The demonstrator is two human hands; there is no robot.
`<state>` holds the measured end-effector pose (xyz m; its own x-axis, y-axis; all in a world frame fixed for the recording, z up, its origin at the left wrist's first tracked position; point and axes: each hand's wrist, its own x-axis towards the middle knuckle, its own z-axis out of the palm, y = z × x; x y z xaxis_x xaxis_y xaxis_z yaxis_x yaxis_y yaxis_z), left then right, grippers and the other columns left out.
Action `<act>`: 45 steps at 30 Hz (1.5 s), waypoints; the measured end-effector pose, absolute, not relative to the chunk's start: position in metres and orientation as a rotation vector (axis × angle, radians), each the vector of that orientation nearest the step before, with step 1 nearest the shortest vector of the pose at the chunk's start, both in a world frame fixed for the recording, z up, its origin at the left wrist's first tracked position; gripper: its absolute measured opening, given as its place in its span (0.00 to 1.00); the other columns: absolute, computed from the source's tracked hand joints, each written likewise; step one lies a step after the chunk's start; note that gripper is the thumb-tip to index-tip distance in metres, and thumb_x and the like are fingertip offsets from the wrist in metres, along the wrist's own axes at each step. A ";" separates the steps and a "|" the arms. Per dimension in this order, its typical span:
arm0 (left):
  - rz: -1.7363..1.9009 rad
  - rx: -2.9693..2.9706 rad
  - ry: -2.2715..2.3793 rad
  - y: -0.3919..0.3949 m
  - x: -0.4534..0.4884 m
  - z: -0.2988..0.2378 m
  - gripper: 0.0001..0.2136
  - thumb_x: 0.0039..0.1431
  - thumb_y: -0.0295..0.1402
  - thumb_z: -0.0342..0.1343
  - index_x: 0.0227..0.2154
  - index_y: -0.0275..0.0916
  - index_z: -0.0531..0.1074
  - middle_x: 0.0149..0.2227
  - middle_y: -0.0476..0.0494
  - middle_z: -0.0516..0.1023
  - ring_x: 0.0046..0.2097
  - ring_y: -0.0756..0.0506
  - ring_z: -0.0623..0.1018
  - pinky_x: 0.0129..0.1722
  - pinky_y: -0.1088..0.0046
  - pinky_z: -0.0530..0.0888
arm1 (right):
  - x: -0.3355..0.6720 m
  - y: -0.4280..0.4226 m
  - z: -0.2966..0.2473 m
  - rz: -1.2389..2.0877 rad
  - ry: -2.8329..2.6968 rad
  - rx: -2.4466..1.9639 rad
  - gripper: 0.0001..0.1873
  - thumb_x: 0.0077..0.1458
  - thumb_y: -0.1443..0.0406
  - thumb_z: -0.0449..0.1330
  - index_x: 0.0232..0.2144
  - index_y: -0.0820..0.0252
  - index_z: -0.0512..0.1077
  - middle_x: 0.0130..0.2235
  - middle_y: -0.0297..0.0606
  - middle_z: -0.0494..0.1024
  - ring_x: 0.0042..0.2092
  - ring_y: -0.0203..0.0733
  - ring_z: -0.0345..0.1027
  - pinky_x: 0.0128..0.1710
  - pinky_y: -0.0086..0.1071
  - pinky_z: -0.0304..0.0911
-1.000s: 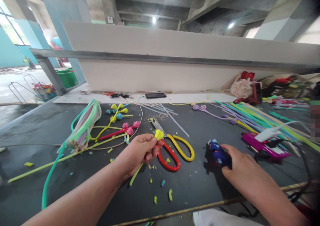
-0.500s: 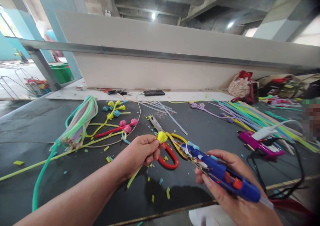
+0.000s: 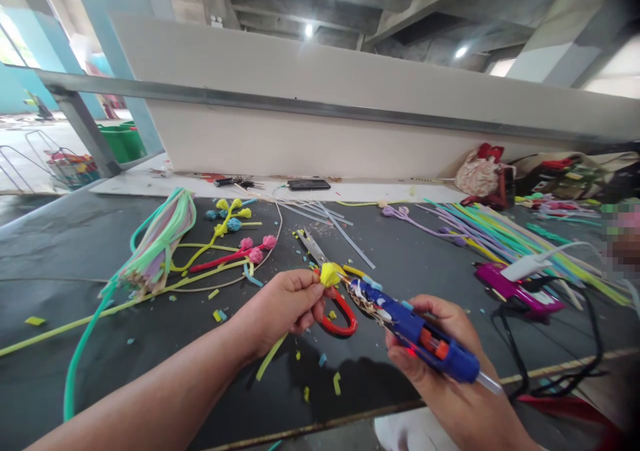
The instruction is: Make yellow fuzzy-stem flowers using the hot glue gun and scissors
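Observation:
My left hand [image 3: 280, 308] pinches a yellow rolled bud [image 3: 329, 274] on a yellow-green stem that trails down under the palm. My right hand [image 3: 440, 361] grips a blue glue gun [image 3: 413, 328]. The gun's nozzle points left and sits right at the yellow bud. Both hover just above a dark table [image 3: 60, 251]. Scissors [image 3: 330, 291] with red and yellow handles lie on the table behind the bud, partly hidden by the gun.
A bundle of green and pastel strips [image 3: 155, 244] lies left, with finished yellow, blue and pink bud stems [image 3: 240, 238] beside it. Long coloured strips [image 3: 505, 234] and a magenta glue gun [image 3: 515, 288] with cables lie right. A phone [image 3: 309, 184] rests by the white board. Small offcuts litter the table.
My right hand picked the blue glue gun up off the table and brought its nozzle left to the yellow bud. The left hand held the bud nearly still.

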<state>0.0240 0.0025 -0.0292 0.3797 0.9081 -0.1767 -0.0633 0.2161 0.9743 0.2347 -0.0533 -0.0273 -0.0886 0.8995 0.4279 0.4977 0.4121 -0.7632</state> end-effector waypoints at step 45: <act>0.829 1.167 0.967 0.003 0.023 -0.031 0.12 0.54 0.40 0.53 0.26 0.35 0.69 0.19 0.53 0.67 0.16 0.57 0.59 0.15 0.83 0.54 | 0.232 -0.053 -0.035 0.338 -1.738 -1.303 0.17 0.50 0.56 0.60 0.39 0.54 0.60 0.27 0.31 0.73 0.23 0.35 0.70 0.22 0.24 0.68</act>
<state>0.0226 0.0033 -0.0305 0.3715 0.9112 -0.1778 -0.0372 0.2060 0.9779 0.2322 -0.0529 -0.0346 -0.0292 0.8682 0.4954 0.6196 0.4046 -0.6726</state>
